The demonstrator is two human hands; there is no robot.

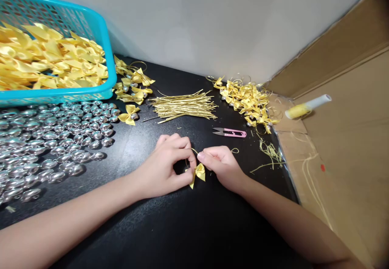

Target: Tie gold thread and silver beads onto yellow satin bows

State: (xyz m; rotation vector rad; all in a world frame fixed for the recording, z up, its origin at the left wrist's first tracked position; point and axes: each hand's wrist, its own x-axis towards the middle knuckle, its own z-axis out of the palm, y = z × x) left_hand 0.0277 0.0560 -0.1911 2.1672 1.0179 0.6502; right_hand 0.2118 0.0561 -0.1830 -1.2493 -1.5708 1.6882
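My left hand (pixel 174 161) pinches a small yellow ribbon bow (pixel 199 172) between thumb and fingers near the middle of the black table. Beside it, my right hand (pixel 223 164) is closed with thumb and forefinger together on a thin gold cord (pixel 194 150), which curves over from the bow. A cord loop (pixel 235 150) sticks out past the right hand's knuckles. Beyond the hands lie a pile of cut gold cords (pixel 184 106) and pink-handled thread snips (pixel 230 132). Whether a bell or bead sits behind the bow is hidden by my left fingers.
At the left, a turquoise basket (pixel 107 58) holds many yellow bows, with shiny silver bells or beads (pixel 57 133) spread before it. Bows with cords lie in one group (pixel 133 84) by the basket and another (pixel 247 101) at right. Cord scraps (pixel 270 151) and a thread tube (pixel 308 106) lie near cardboard.
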